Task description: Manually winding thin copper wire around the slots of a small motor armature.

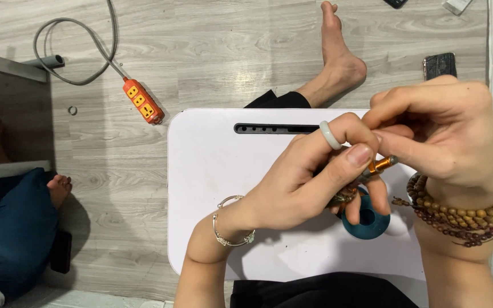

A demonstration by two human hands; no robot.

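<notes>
My left hand [309,177], with a pale ring and a silver bangle, is closed around a small orange-and-metal tool [379,166] held over a white lap table [212,188]. My right hand [435,131], wearing wooden bead bracelets on the wrist, pinches the tool's upper end with its fingertips. Just below the hands a teal ring-shaped object [372,222] lies on the table, partly hidden by my left fingers.
An orange power strip [142,101] with a grey cable lies on the wooden floor to the left. A bare foot [340,60] stretches out beyond the table. A dark phone [439,64] lies at the upper right. Another person's leg in blue trousers [18,228] is at the left.
</notes>
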